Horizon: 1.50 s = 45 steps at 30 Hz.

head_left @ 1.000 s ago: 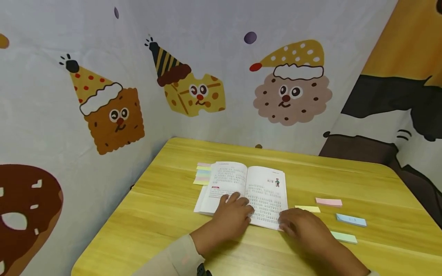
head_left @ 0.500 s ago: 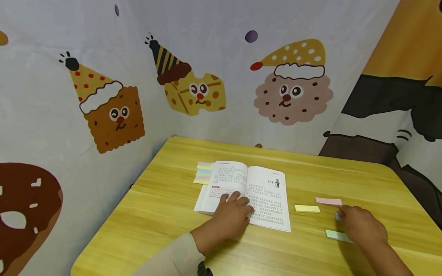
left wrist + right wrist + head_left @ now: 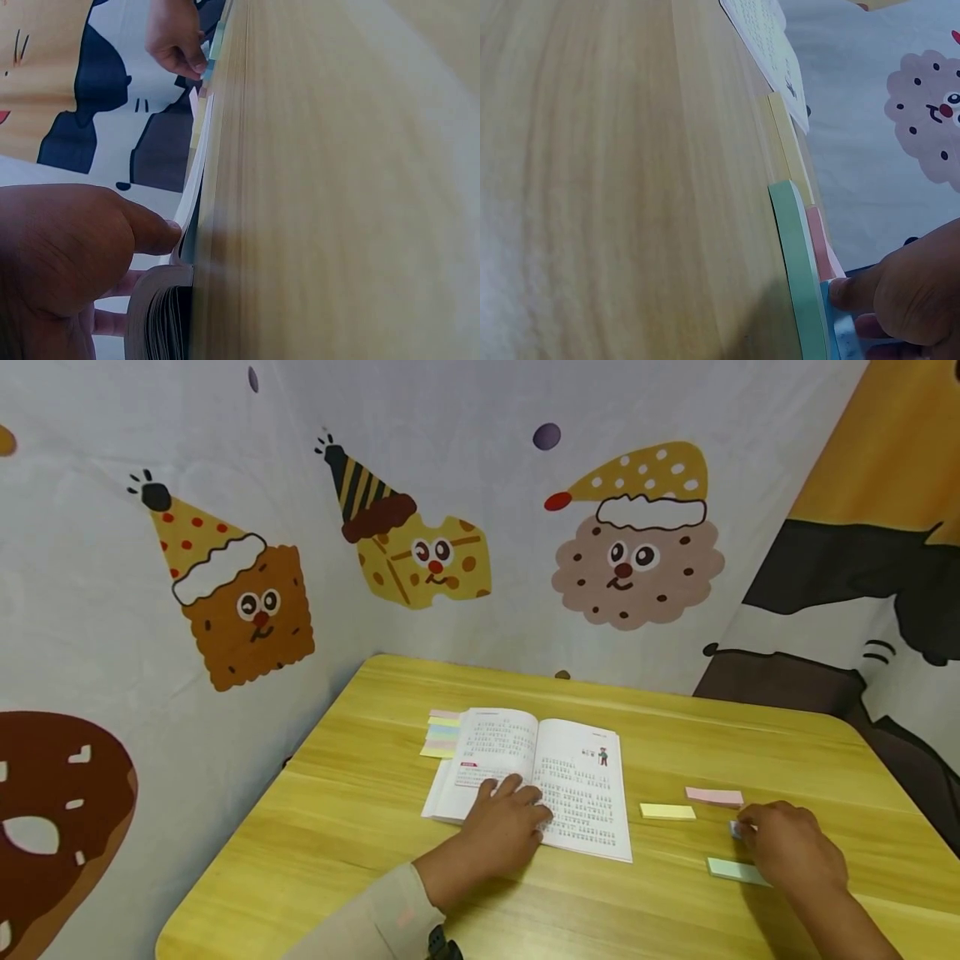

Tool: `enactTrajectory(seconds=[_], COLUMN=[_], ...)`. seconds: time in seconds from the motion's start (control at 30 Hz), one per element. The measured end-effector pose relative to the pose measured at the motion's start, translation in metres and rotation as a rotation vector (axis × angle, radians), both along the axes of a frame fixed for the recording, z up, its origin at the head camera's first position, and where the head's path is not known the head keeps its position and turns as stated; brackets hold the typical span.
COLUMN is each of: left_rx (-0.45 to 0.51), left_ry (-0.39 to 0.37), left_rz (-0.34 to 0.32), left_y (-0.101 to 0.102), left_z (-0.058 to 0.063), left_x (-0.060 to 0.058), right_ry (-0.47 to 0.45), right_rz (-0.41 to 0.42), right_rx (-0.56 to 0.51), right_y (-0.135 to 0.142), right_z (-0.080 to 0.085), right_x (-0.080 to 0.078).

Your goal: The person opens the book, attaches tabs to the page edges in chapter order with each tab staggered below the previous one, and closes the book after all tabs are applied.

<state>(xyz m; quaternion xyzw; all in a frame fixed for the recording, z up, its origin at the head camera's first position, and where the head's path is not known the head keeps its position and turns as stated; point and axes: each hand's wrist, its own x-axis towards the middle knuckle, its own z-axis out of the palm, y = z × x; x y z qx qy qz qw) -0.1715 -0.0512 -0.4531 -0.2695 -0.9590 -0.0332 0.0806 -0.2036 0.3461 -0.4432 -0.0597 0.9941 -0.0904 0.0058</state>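
An open book (image 3: 577,785) lies on the table, printed text on both pages. My left hand (image 3: 502,828) rests across its lower middle with fingers spread, holding the pages flat; the left wrist view has the thumb on the page near the fold. Off to the right, my right hand (image 3: 795,847) pinches the near end of a blue sticky note pad (image 3: 846,334) between thumb and fingers; most of the pad is hidden under the hand. Around it lie a pink pad (image 3: 714,797), a yellow pad (image 3: 667,812) and a green pad (image 3: 737,871).
Several coloured sticky tabs (image 3: 442,732) stick out from the book's left edge. The wooden table (image 3: 330,852) stands against a cloth backdrop (image 3: 495,643) printed with cartoon snacks. A dark watch (image 3: 442,943) is on the left wrist.
My right hand has left the book's lower right corner and moved right to the blue sticky note pad, where its fingers now close. The left hand has stayed on the book.
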Motion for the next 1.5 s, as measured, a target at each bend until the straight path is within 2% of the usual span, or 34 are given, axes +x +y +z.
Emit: enactTrajectory(seconds=[0.17,0.3,0.4,0.53,0.6,0.7,0.8,0.93,1.03,1.2,1.5], left_rx=[-0.003,-0.001,-0.002,-0.005,-0.005,-0.012,-0.014,-0.017,-0.02,-0.018,-0.014], left_ry=[-0.005,-0.004,-0.011,-0.01,-0.004,-0.003,-0.007,-0.016,-0.017,-0.001,-0.001], left_rz=[-0.002,-0.008,-0.013,-0.013,-0.013,-0.014,-0.013,-0.015,-0.016,-0.016,-0.007], left_y=[0.0,-0.001,-0.001,-0.002,-0.003,-0.004,-0.004,-0.003,-0.002,-0.002,-0.001], left_z=[0.0,-0.002,-0.002,-0.002,-0.002,-0.001,-0.001,0.0,0.0,-0.001,0.0], left_x=[0.0,0.0,0.001,0.001,0.001,0.001,0.001,0.001,0.001,0.001,0.001], right_ry=[0.013,0.033,0.102,0.218,0.249,0.22,0.199,0.155,0.095,0.003,-0.041], right_rz=[0.004,0.047,0.082,0.139,0.186,0.258,0.325,0.372,0.368,0.313,0.254], right_rx=[0.018,0.056,0.05,-0.082,-0.152,-0.229,-0.256,-0.288,-0.322,-0.322,-0.328], right_y=[0.0,-0.003,-0.014,-0.042,-0.058,-0.079,-0.096,-0.113,-0.121,-0.126,-0.125], right_z=[0.0,0.001,0.003,0.007,0.008,0.006,0.0,-0.007,-0.01,-0.018,-0.022], right_x=[0.0,0.003,0.008,0.007,0.002,-0.006,-0.015,-0.026,-0.032,-0.04,-0.045])
